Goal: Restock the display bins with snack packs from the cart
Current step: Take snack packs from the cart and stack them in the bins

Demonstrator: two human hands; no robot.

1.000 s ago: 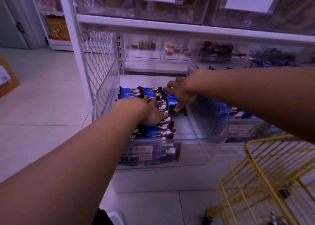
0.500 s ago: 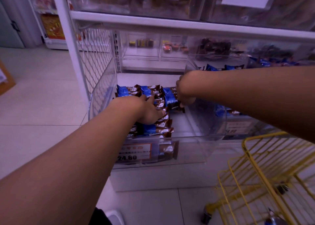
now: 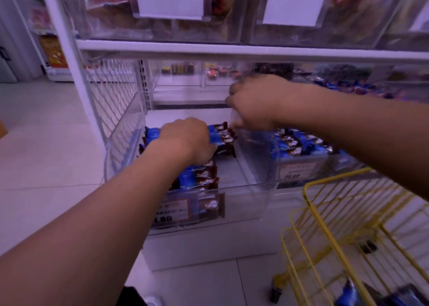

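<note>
Blue-and-brown snack packs (image 3: 204, 175) lie in a row along the left side of a clear display bin (image 3: 246, 189) on the lowest shelf. My left hand (image 3: 188, 138) rests on top of this row with its fingers bent down over the packs. My right hand (image 3: 253, 101) hovers blurred above the bin's right wall, fingers curled, with no pack visible in it. The yellow wire cart (image 3: 325, 215) stands at the lower right, with a few blue packs (image 3: 348, 294) at its bottom.
A neighbouring clear bin (image 3: 334, 164) to the right holds more blue packs. A price label (image 3: 171, 210) sits on the front of the left bin. A white shelf board (image 3: 232, 50) with upper bins hangs overhead. A wire side panel (image 3: 111, 92) closes the left.
My right hand has lifted off the packs and moved up and right, above the bin wall. My left hand stays on the row of packs. The camera has come closer.
</note>
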